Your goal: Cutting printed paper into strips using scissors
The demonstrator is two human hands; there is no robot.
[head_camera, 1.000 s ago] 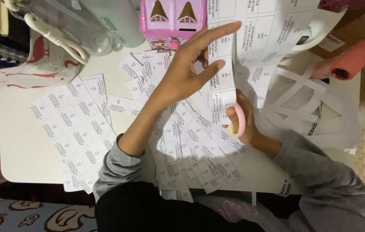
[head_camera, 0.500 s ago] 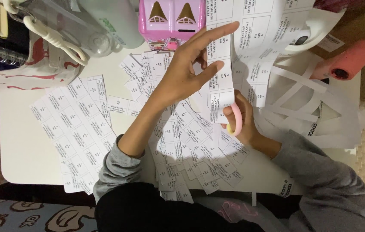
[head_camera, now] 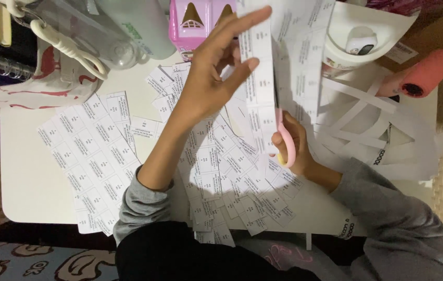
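My left hand (head_camera: pixel 216 73) pinches a long white strip of printed labels (head_camera: pixel 261 78), holding it raised over the table with thumb and fingers. My right hand (head_camera: pixel 297 148) grips pink-handled scissors (head_camera: pixel 285 143) at the strip's lower right side; the blades are hidden behind the paper. The larger printed sheet (head_camera: pixel 304 57) hangs to the right of the strip. A heap of cut label slips (head_camera: pixel 226 171) lies under both hands.
An uncut label sheet (head_camera: pixel 88 156) lies at left on the white table (head_camera: pixel 28 177). At the back stand a pink house-shaped box (head_camera: pixel 195 23), a clear bottle (head_camera: pixel 122 31) and a white tub (head_camera: pixel 362 41). Paper offcuts (head_camera: pixel 367 119) and a pink roller (head_camera: pixel 427 73) are at right.
My left hand lifted the strip up and slightly left, away from the sheet. The scissors moved upward along the paper. The big sheet shifted, uncovering the white tub.
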